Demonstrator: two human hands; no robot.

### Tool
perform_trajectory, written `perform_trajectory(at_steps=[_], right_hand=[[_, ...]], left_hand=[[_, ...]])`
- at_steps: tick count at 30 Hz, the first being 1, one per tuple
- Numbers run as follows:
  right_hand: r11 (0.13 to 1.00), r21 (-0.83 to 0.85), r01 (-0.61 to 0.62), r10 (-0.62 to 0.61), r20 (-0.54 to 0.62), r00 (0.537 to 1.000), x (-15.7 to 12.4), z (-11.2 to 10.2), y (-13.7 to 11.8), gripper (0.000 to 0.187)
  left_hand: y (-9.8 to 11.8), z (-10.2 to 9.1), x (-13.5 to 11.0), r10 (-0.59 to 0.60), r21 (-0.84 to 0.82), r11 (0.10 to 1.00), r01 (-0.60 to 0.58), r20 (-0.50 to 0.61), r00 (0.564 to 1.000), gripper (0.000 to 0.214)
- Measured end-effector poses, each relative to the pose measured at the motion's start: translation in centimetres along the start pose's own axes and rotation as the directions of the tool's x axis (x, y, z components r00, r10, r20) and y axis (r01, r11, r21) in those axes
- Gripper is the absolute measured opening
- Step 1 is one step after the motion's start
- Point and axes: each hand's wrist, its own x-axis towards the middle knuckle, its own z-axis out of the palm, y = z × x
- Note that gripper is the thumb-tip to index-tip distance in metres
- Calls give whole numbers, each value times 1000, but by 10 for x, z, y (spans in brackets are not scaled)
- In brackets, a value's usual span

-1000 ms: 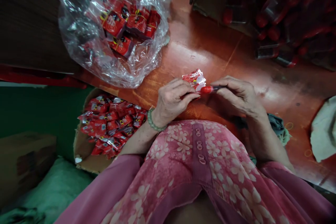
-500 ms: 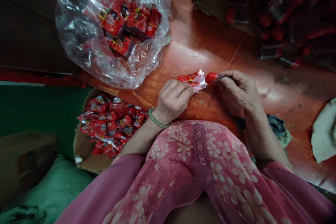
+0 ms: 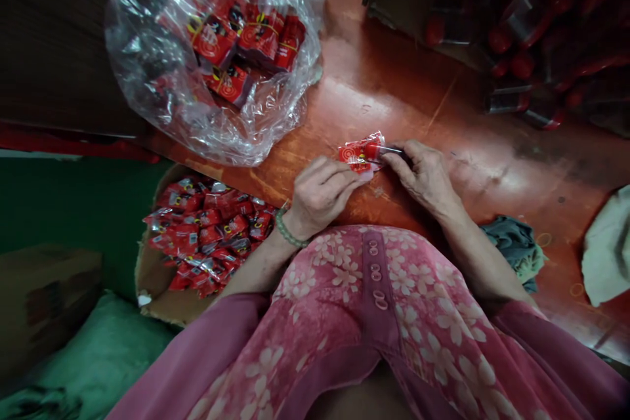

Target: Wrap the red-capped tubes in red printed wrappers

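Note:
My left hand (image 3: 322,193) pinches a small red printed plastic bag (image 3: 350,154) by its near side, just above the table. From the right, my right hand (image 3: 423,170) grips a small clear bottle with a red cap (image 3: 388,150), dark inside. Its capped end sits within the bag's mouth, while the other end is covered by my right fingers. Left of my hands lies a large clear plastic bag (image 3: 216,138) with several banded bundles of red printed bags (image 3: 260,33).
A cardboard box (image 3: 152,295) at lower left holds many filled red packets (image 3: 211,230). Many red-capped bottles (image 3: 522,65) lie in a dark carton at upper right. A dark cloth (image 3: 514,243) rests by my right forearm on the reddish table (image 3: 339,79); a pale object (image 3: 608,249) is far right.
My right hand has moved left, bringing the bottle's red cap from beside the bag's mouth to inside it. The left hand keeps its pinch, nearly still.

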Motion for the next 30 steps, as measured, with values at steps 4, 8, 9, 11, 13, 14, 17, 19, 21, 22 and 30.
perform_trajectory(at_steps=[4,8,9,11,13,14,17,19,21,22,30], right_hand=[[991,130,-19,25,-49,998,-3,-2,-2,21],[943,332,0,44,-126,991,-9,-16,-17,18],[934,356,32,12,-120,993,-10,-21,-21,18],[922,377,85,-58,-83,995,-12,-28,-29,17],[923,369,105,-97,-40,995,-12,-32,-33,17],[929,354,106,-104,-26,994,-12,-33,-33,17],[950,291,112,-117,-1,993,-11,-33,-31,20],[961,248,119,-133,38,990,-10,-34,-30,22],[973,199,117,-139,101,985,-10,-37,-30,25],[978,174,112,-136,132,982,-10,-38,-31,25],[990,138,-3,-4,55,998,-14,-51,-33,34]], left_hand=[[1,-14,7,-177,-136,976,169,-51,983,11],[0,-18,11,-235,-200,954,224,-31,972,11],[0,-18,11,-225,-215,953,215,-24,974,11],[1,-16,11,-204,-234,952,197,-8,979,12],[1,-14,11,-190,-242,953,184,-2,982,13],[1,-13,11,-184,-246,953,177,-2,983,13],[0,-11,9,-140,-257,957,132,-13,990,13],[-1,-10,8,-93,-253,963,87,-11,996,12],[-1,-10,8,-65,-244,968,63,0,998,13],[-1,-10,7,-65,-241,968,64,7,998,13],[-2,-9,6,-126,-232,963,134,50,991,16]])
